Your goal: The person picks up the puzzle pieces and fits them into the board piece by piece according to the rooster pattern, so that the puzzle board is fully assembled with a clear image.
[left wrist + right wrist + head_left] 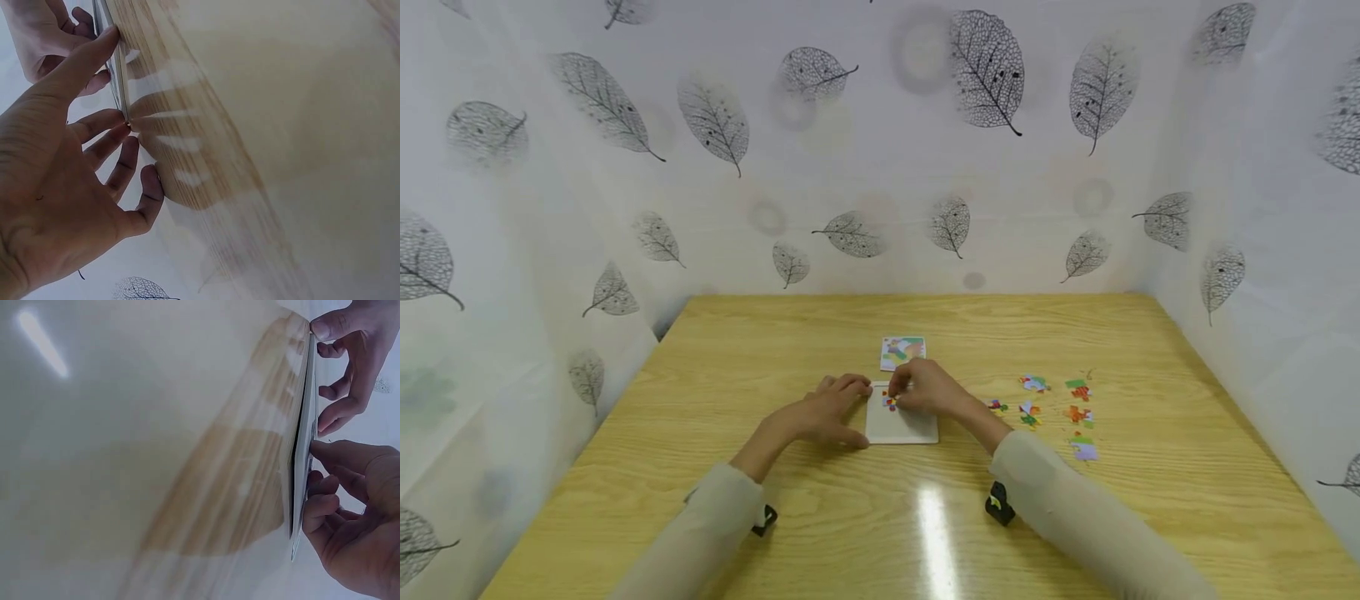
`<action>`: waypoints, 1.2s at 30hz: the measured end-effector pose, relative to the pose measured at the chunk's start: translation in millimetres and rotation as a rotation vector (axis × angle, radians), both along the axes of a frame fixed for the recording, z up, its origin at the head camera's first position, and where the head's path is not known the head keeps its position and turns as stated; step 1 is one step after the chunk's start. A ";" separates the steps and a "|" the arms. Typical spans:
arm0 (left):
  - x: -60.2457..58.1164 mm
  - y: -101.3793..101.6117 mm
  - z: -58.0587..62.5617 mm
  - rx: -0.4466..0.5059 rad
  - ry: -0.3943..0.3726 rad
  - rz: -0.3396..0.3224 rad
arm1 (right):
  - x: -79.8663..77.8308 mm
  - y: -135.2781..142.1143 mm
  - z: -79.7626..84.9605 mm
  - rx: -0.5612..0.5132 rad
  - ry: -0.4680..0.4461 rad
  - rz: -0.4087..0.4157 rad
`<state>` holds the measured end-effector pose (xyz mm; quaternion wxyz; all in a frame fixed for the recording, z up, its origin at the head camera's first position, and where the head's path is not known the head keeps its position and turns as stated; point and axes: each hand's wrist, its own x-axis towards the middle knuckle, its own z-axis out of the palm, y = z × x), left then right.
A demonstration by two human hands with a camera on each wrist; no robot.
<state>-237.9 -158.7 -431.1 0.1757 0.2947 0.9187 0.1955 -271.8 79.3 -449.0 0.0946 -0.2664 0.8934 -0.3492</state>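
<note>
A shallow white puzzle tray (904, 429) lies on the table, with a few colourful joined puzzle pieces (888, 401) near its upper left. My left hand (829, 410) is spread along the tray's left side, thumb at the lower corner and fingertips at the upper one. In the left wrist view the left hand (69, 169) touches the thin edge of the tray (117, 69). Over the tray my right hand (925, 388) bends its fingers down onto a puzzle piece, which they mostly hide. The right wrist view has the right hand (356, 512) with fingertips right at the tray's surface.
A square picture card (891, 354) lies just beyond the tray. To the right are loose puzzle pieces, among them a blue one (1034, 383), an orange one (1078, 414) and a lilac one (1084, 451). Leaf-printed cloth (865, 167) hangs behind and beside the wooden table (760, 333).
</note>
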 end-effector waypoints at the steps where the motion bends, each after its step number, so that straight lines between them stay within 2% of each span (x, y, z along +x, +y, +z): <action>1: 0.1 0.2 0.4 0.000 0.000 0.003 | -0.1 -1.6 0.5 0.004 0.000 -0.001; 11: -2.0 2.3 -3.7 -0.014 0.005 0.000 | -0.1 -13.0 0.7 0.047 0.059 -0.031; 21: -2.5 1.9 -5.4 -0.005 0.012 0.002 | 1.8 -18.1 0.8 0.088 0.080 -0.063; 27: -5.8 1.5 -12.7 -0.044 0.012 0.008 | -1.0 -3.3 4.0 0.008 -0.018 -0.031; 36: -4.7 1.7 -9.1 -0.025 -0.008 0.023 | -2.1 55.7 9.8 -0.138 -0.188 -0.001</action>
